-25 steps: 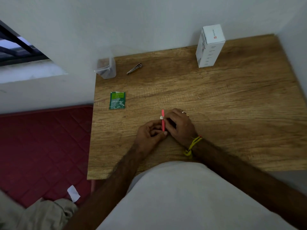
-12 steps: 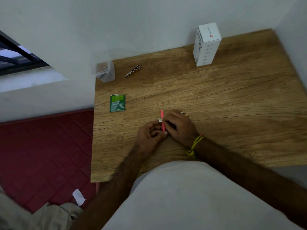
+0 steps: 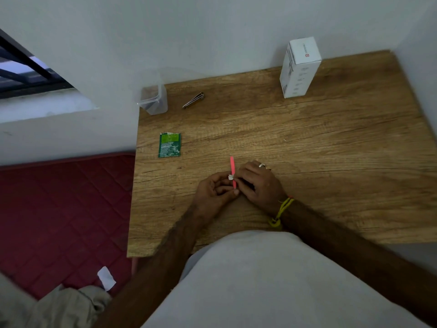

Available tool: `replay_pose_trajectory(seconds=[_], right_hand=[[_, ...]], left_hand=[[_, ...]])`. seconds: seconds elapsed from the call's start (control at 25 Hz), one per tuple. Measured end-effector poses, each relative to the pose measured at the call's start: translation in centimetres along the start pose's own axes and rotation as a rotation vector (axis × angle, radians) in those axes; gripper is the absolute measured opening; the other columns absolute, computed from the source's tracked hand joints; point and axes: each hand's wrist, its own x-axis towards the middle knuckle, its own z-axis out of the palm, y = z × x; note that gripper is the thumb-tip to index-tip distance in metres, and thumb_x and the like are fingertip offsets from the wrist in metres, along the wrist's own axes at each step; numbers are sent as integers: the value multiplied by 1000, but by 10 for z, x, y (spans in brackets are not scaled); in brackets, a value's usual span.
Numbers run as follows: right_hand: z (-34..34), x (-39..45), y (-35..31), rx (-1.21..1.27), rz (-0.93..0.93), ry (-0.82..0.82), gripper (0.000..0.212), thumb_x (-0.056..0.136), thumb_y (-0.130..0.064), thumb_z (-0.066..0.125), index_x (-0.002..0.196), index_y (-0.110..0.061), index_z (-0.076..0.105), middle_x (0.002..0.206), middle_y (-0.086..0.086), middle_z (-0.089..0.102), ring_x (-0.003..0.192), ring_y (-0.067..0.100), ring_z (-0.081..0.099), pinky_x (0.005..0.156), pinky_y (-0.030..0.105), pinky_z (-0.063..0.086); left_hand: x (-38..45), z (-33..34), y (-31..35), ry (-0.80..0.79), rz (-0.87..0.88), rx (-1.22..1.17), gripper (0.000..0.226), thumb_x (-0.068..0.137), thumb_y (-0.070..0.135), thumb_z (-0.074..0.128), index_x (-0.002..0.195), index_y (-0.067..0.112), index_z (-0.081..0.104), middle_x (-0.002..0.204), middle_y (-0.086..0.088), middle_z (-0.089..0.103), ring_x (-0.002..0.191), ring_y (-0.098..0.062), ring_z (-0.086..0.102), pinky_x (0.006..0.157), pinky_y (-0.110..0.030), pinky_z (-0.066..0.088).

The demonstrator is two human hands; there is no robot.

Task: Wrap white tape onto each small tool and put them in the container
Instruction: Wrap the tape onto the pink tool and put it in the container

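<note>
Wooden table [image 3: 331, 162], white walls [image 3: 212, 31] — red mattress [image 3: 59, 209]

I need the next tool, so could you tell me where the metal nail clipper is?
The nail clipper lies at the table's far left, just right of the clear container.

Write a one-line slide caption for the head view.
Both hands, left hand and right hand, hold a pink tool with white tape over the wooden table.
</note>
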Motion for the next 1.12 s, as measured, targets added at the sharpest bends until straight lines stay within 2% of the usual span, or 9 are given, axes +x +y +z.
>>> replay_pose_trajectory(seconds=[0.12,0.32,0.52,0.6,0.68,0.72,0.8,0.96,1.12], right_hand=[[-2,-1,-1,12,22,-10,8,91,-12,65,94,-6,69,92,6,63,85,23,56,78,39,47],[-5,-4,-2,-6,-29,-40,8,90,-10,67,96,-6,71,93,7,66,86,23,58,79,38,47],[-6,-5,-3,-37,-47,-61,10,91,-11,66,97,-5,71,95,8,67,86,27,60,77,42,49],[-7,-5,-4,-32,-46,-51,9,90,-10,66,95,-4,71,94,9,67,86,27,60,77,43,49],[-7,-5,-4,-49,-73,-55,9,89,-10,67,96,-4,71,94,9,67,85,27,60,75,42,49],[-7,-5,-3,-60,-85,-62,10,89,-10,68,97,-5,71,95,9,67,84,27,60,75,41,49],[-6,-6,-3,-67,-89,-66,11,89,-11,68,98,-5,71,95,9,67,84,28,60,75,41,48],[-6,-9,-1,-77,-133,-75,11,90,-13,66,97,-5,71,94,10,67,81,28,60,71,44,49],[-4,-12,-1,-53,-149,-72,12,90,-12,66,97,-5,72,95,11,68,82,29,61,72,44,49]], left_hand=[[1,-2,0,-18,-3,-2,53,80,-9,74,130,0,57,113,-15,72,102,-21,71,89,-28,57],[1,-2,0,-20,-13,-13,52,80,-12,72,128,1,58,108,-9,73,96,-14,72,86,-24,57],[2,-3,0,-19,-10,-33,47,80,-10,74,122,10,62,108,-7,74,98,-15,72,85,-24,57],[2,-4,-1,-29,-12,-45,39,85,-4,72,119,15,65,109,-6,75,102,-19,72,86,-26,58],[3,-3,-1,-12,-37,-109,21,96,9,62,115,16,68,110,-9,75,103,-24,72,84,-30,59],[5,-2,-1,6,-62,-148,19,101,16,55,113,14,69,109,-11,75,102,-26,72,82,-31,59],[9,1,1,67,-128,-194,32,105,26,46,113,6,69,106,-16,74,98,-30,73,78,-33,61],[14,8,5,161,-171,-155,26,101,18,56,107,-5,67,94,-17,75,83,-28,73,68,-31,62],[16,12,9,209,-179,-143,15,93,6,66,102,-6,66,83,-10,75,72,-18,72,61,-28,60]])
